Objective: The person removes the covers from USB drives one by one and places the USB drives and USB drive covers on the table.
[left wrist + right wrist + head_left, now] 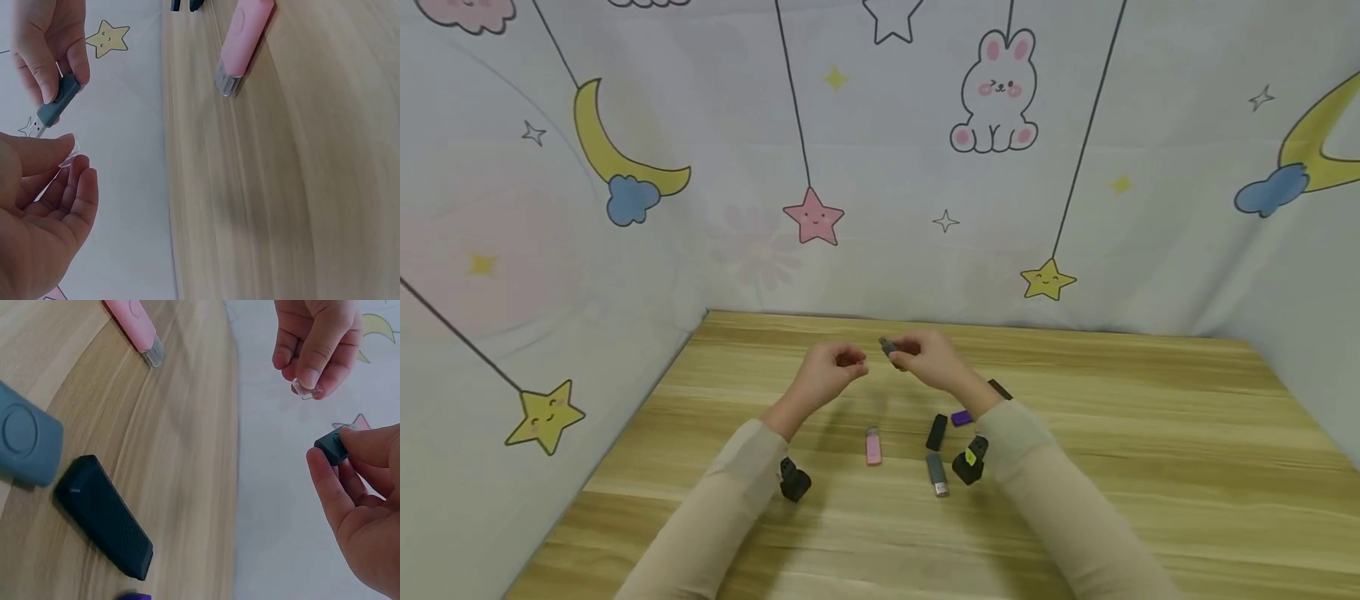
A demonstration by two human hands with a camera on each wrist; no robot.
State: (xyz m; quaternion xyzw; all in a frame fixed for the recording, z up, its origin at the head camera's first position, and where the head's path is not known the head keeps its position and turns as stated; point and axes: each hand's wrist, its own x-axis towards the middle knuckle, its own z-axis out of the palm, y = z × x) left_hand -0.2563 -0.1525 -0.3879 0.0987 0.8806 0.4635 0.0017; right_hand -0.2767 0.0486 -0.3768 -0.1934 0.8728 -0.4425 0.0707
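Above the table, my right hand point(934, 360) pinches a grey-blue USB flash drive point(59, 100) between thumb and fingers, its metal plug bare and pointing toward the left hand. Between thumb and fingertips, my left hand point(826, 375) holds a small clear plastic cap point(305, 389). In the left wrist view the plug's tip is close by the left thumb, and the cap lies just past it. A pink USB flash drive point(873, 447) with a clear cap over its plug lies on the table below the hands.
On the wooden table point(1150, 467) lie another grey-blue flash drive point(937, 475), a black one point(936, 432) and a purple item point(962, 417). A dark object point(999, 389) is partly hidden by the right wrist. Printed cloth walls point(910, 275) stand behind and at both sides.
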